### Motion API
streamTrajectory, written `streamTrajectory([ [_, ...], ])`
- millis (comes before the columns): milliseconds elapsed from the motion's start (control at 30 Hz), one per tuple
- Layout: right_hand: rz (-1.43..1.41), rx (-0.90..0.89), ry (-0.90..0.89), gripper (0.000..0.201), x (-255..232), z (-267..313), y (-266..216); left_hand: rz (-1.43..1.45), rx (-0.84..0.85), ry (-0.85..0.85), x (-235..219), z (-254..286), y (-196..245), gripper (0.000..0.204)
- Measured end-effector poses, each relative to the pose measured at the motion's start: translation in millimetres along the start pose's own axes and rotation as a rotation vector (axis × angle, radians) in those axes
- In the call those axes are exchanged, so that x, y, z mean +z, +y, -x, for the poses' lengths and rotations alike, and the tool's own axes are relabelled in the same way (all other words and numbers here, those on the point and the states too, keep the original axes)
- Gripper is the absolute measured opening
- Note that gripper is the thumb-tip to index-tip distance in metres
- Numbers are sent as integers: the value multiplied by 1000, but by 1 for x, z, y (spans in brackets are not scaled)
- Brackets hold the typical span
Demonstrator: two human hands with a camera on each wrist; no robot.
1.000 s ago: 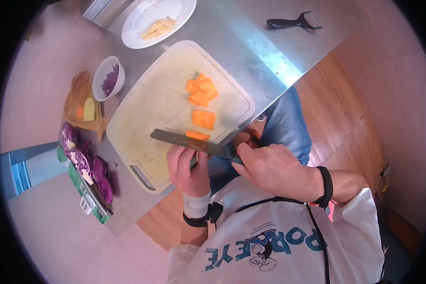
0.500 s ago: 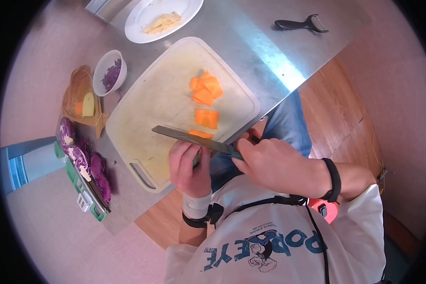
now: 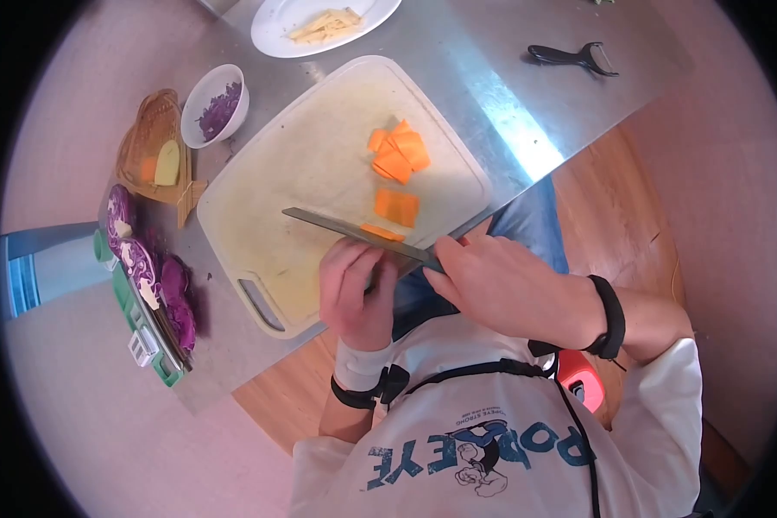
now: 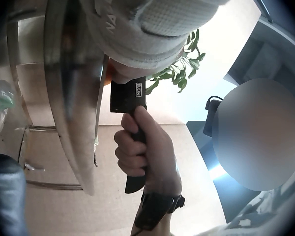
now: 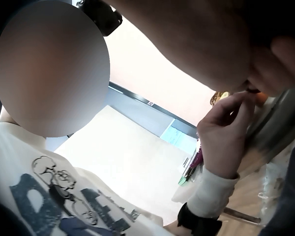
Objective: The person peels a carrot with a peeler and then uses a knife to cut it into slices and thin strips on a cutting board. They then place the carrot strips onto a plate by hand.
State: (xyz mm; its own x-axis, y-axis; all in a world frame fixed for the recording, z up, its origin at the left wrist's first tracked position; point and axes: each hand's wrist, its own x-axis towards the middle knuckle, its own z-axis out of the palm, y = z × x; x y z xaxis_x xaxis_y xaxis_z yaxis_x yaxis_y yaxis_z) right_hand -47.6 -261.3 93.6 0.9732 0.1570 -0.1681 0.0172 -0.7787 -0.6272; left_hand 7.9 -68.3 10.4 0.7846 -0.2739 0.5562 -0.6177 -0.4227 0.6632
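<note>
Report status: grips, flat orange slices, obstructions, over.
Right grip holds black-handled metal knife; left grip curled close beside it, its hold unclear. Flat orange slices on white plastic cutting board. Possible obstruction: left grip.

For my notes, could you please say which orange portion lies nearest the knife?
The narrow strip showing beside the knife; the squarish portion and the overlapping pile lie farther away.

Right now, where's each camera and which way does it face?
Head: on the head, facing down at the cutting board; left hand, right hand, shirt show.
Left wrist: on that wrist, facing the right hand gripping the knife; its white wristband shows.
Right wrist: on that wrist, facing shirt and left hand; right hand partly shows.
Head and left wrist share the knife.
</note>
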Motion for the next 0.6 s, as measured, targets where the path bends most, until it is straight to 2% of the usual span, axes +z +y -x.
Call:
streamTrajectory([
  [67, 5, -26, 5, 35, -1, 1, -3, -6, 2, -4, -1, 0, 0, 31],
  [133, -31, 117, -76, 35, -8, 8, -5, -15, -2, 14, 0, -3, 0, 31],
  [333, 14, -26, -4, 34, 1, -6, -3, -11, 2, -22, -2, -3, 4, 31],
  [367, 18, -32, -8, 34, -1, -5, -3, -19, -21, -42, -3, -1, 4, 31],
  [433, -47, 109, -120, 34, -4, -3, -2, 7, -13, -20, 1, 1, 4, 30],
  [467, -44, 106, -131, 34, -1, -6, -1, 37, -4, -11, 2, 2, 4, 30],
  [533, -86, -18, -46, 34, 7, -11, 7, 34, 8, -11, 2, 1, 3, 30],
  [600, -59, 2, -43, 33, 5, -8, 6, 32, 28, -15, 2, -1, 6, 30],
])
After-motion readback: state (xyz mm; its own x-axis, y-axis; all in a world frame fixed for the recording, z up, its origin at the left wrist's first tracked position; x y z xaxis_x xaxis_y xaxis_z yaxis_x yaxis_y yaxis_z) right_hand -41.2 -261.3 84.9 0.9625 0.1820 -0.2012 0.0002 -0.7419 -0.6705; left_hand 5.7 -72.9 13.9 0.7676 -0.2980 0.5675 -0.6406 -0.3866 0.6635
